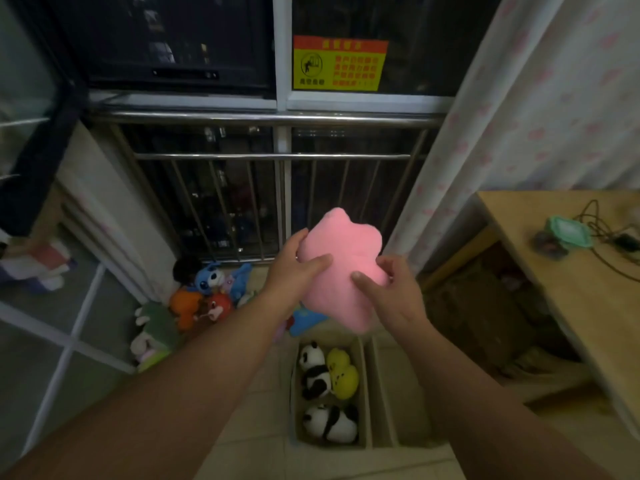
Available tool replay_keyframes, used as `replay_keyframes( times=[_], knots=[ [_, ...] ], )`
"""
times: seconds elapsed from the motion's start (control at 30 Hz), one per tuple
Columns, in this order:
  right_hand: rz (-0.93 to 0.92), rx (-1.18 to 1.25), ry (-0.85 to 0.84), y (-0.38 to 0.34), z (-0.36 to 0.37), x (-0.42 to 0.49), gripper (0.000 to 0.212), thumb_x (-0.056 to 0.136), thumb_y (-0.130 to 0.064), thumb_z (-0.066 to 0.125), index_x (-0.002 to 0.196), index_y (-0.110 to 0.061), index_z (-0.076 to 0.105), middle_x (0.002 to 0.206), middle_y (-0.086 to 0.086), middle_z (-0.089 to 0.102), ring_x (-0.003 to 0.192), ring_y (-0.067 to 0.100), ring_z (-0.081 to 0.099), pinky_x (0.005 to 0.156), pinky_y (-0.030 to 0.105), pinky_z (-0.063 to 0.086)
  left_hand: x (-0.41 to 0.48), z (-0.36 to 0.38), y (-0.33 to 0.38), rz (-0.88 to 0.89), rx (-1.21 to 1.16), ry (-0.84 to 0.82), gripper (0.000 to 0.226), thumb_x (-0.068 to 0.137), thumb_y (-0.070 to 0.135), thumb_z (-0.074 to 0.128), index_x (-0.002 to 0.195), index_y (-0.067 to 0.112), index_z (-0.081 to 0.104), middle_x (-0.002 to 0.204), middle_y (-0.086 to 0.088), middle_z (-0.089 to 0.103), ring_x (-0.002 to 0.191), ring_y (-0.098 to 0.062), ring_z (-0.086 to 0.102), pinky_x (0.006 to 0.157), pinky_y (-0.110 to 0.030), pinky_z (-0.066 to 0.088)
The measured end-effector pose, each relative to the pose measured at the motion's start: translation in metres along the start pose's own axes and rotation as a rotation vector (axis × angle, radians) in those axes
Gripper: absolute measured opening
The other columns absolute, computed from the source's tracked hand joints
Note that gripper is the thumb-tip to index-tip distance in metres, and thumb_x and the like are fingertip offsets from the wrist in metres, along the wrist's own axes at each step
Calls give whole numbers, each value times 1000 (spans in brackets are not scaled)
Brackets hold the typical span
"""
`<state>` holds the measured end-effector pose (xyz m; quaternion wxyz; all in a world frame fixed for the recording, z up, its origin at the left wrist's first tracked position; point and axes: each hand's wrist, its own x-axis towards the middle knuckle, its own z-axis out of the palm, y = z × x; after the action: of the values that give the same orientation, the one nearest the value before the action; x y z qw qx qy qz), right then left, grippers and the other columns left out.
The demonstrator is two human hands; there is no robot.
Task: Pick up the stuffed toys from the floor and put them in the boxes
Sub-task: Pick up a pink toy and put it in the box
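Holding a pink stuffed toy (341, 268) in mid-air with both hands, in front of the metal railing (270, 155) and above the far end of two boxes. Looks plush, plain pink, flat and lobed, with rounded bumps along the top edge. No face or markings visible on this side. Tilted: upper end toward the railing, lower end hanging toward the boxes.

Left hand (294, 268): gripping the toy's left edge, fingers curled round behind it, thumb laid across the front. Right hand (391, 292): gripping the lower right edge, thumb pressed into the front, remaining fingers wrapped round the side.

Count, boxes: two, beige, open-topped, side by side and touching on the tiled floor (256, 393).
- Left box (293, 403): three toys inside. Panda toy (314, 374) at the far end, yellow toy (343, 374) just beside it, second panda toy (330, 424) at the near end.
- Right box (388, 410): narrow as seen; inside too dim to tell.

Count, floor pile near the railing: at least five.
- Blue big-eared toy (209, 277), one.
- Orange toy (185, 304), one.
- Red toy (218, 303), one, touching the orange.
- Green toy (159, 323), one, nearest the glass door.
- Flat blue toy (308, 318), one, partly hidden behind the pink one.

Others in the pile too blurred to count.
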<state>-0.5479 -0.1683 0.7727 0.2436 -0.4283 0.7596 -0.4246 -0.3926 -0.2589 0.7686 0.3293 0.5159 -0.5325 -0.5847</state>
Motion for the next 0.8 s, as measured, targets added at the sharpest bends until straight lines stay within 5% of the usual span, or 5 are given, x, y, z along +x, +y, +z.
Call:
replay_keyframes(
  times=[0.17,0.3,0.43,0.67,0.8],
  knots=[
    [33,-31,-38,43,-24,-1,48,77,-39,74,115,-18,54,105,-8,52,96,11,51,77,26,41,-8,47,-24,-91,35,24,72,67,40,70,134,36,44,131,5,51,112,-21,52,94,-49,48],
    [113,-59,-107,71,-43,-1,52,78,-46,72,119,-21,53,107,-7,53,97,12,53,81,31,47,-16,78,-37,-174,0,27,56,58,45,68,109,54,49,108,18,54,105,-21,57,89,-51,50],
    [140,-46,-117,91,-55,-2,50,76,-47,72,115,-22,53,105,-7,55,95,12,55,78,30,48,-16,95,-45,-166,97,15,74,59,47,67,129,43,44,115,14,51,107,-21,54,90,-51,49],
    [180,-10,-131,105,-58,-5,44,76,-42,75,107,-24,49,106,-3,54,86,7,52,62,19,38,-17,103,-57,-177,190,21,74,64,49,65,134,37,44,127,5,54,104,-19,54,91,-46,48],
    [242,-93,-83,112,-59,-6,59,76,-49,72,121,-18,48,114,1,56,97,20,57,79,32,46,-15,100,-67,-203,234,35,70,69,51,65,134,36,44,126,4,50,104,-20,53,92,-43,47]
  ],
)
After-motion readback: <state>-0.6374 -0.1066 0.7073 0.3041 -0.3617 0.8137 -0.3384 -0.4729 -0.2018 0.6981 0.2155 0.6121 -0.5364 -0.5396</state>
